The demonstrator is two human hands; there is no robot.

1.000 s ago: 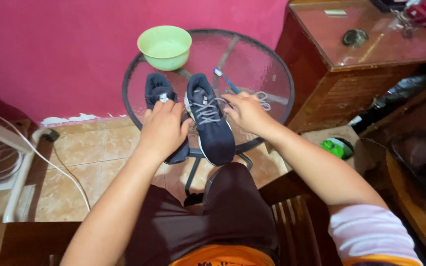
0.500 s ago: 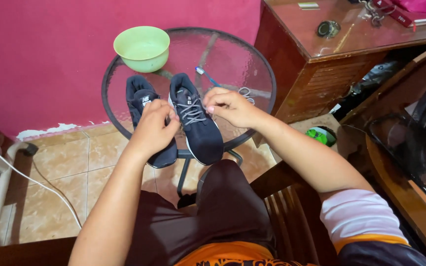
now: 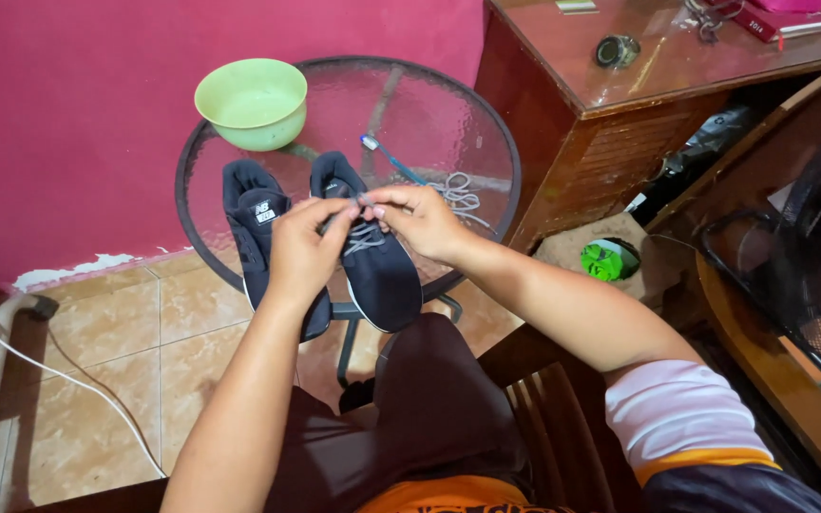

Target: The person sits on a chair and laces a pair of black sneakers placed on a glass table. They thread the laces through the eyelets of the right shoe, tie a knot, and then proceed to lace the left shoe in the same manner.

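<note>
Navy shoe (image 3: 377,266) on glass counter (image 3: 486,123), at 6 o'clock from green bowl (image 3: 251,103). Left hand (image 3: 301,249), right hand (image 3: 417,220) now drawn together, fingertips pinching grey lace (image 3: 363,233) at tongue; lacing underway.

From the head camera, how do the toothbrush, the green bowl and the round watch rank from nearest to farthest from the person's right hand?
Measured from the right hand:
1. Toothbrush, on the glass table just beyond the hand.
2. Green bowl, at the table's far left edge.
3. Round watch, up on the wooden desk to the right.
</note>
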